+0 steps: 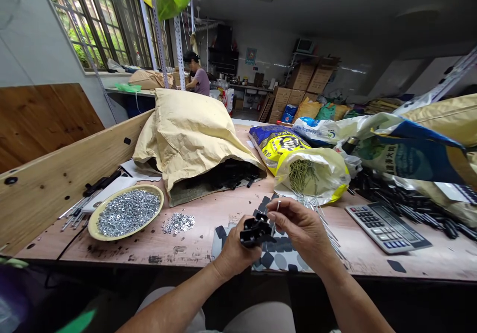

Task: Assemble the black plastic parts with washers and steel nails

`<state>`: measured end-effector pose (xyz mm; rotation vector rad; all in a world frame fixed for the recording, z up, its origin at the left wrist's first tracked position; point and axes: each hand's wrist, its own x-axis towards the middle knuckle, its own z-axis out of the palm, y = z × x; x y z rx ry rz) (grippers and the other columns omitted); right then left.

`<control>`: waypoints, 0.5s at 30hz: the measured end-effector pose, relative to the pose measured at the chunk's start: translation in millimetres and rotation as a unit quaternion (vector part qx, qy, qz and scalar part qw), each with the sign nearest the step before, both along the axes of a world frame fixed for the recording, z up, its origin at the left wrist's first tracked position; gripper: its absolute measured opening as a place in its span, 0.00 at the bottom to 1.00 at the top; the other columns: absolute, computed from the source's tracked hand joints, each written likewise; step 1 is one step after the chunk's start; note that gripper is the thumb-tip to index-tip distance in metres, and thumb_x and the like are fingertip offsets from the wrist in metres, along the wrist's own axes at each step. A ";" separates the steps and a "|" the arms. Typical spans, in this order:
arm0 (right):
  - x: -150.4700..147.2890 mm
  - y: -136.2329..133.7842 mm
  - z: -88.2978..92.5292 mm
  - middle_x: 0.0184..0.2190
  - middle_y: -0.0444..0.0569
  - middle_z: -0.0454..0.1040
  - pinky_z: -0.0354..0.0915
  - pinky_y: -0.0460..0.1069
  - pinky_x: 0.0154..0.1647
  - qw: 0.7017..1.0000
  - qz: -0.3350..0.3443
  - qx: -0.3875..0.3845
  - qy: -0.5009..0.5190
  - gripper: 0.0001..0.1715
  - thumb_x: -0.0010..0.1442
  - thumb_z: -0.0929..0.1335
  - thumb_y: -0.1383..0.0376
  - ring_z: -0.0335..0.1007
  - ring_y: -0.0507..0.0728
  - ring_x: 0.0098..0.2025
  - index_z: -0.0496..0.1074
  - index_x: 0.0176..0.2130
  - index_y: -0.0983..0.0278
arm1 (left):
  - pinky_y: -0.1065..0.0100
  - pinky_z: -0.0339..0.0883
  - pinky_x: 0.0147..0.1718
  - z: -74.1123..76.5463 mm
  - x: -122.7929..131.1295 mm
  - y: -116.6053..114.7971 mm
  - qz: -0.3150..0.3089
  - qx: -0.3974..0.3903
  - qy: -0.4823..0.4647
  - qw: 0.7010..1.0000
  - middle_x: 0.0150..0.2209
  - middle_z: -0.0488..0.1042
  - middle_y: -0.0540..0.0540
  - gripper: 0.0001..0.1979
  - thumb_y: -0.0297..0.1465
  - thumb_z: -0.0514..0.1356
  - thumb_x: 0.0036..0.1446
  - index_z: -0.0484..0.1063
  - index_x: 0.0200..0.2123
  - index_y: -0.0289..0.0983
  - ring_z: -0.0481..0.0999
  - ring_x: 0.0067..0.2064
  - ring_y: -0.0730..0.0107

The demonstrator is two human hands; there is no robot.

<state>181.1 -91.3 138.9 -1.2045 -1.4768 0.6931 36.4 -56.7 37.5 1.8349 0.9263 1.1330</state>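
My left hand [238,247] is closed around several small black plastic parts [256,231], held above a patterned mat at the table's front edge. Between the thumb and fingers of my right hand [303,226] is a thin metal rod [278,208] with a small head at its top. The rod stands roughly upright against the black parts; whether it passes into one of them I cannot tell. Beyond my right hand, a white and yellow bag [328,171] lies on its side, long thin rods [302,176] spilling from its mouth.
A bowl [161,208] of small metal washers [128,212] stands at left, with a loose washer pile [179,222] beside it. A large paper sack [197,129] holds black parts. At right are a calculator [387,226] and a heap of black pieces [406,204]. Another person [201,80] works far back.
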 end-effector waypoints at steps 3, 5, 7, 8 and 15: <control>-5.9 0.1 -9.8 0.28 0.42 0.73 0.67 0.44 0.27 0.999 0.016 0.001 0.040 0.06 0.58 0.71 0.61 0.69 0.50 0.25 0.73 0.36 0.61 | 0.68 0.66 0.36 -2.4 3.1 0.3 -0.002 -0.006 -0.015 1.000 0.34 0.72 0.51 0.19 0.19 0.58 0.40 0.65 0.38 0.39 0.71 0.35 0.68; -9.6 -0.6 -18.4 0.27 0.41 0.72 0.68 0.44 0.28 0.999 0.023 0.006 0.029 0.05 0.58 0.71 0.63 0.70 0.49 0.25 0.72 0.37 0.61 | 0.68 0.66 0.36 -5.2 5.1 -0.4 -0.007 -0.013 -0.018 1.000 0.35 0.73 0.51 0.20 0.19 0.59 0.41 0.65 0.39 0.39 0.72 0.35 0.68; -11.6 -2.6 -26.1 0.28 0.41 0.73 0.69 0.44 0.29 1.000 0.020 0.024 0.002 0.11 0.59 0.70 0.64 0.71 0.50 0.26 0.71 0.44 0.60 | 0.68 0.66 0.36 -5.5 5.0 -1.6 -0.014 -0.020 -0.031 0.999 0.36 0.73 0.51 0.20 0.20 0.60 0.42 0.65 0.41 0.39 0.72 0.35 0.67; -11.6 -4.0 -29.2 0.30 0.41 0.73 0.70 0.44 0.31 0.999 0.014 0.038 -0.014 0.16 0.60 0.69 0.65 0.71 0.50 0.27 0.70 0.49 0.59 | 0.68 0.67 0.36 -4.7 3.9 -1.9 -0.023 -0.022 -0.039 0.999 0.37 0.73 0.50 0.20 0.20 0.60 0.43 0.65 0.41 0.39 0.73 0.36 0.67; -8.6 -7.5 -38.9 0.36 0.44 0.76 0.71 0.47 0.42 0.975 -0.037 0.150 -0.158 0.21 0.63 0.66 0.70 0.74 0.52 0.36 0.69 0.55 0.57 | 0.66 0.67 0.38 -4.2 -5.0 0.5 -0.051 -0.033 -0.049 0.997 0.38 0.73 0.49 0.20 0.20 0.60 0.42 0.65 0.41 0.39 0.73 0.38 0.65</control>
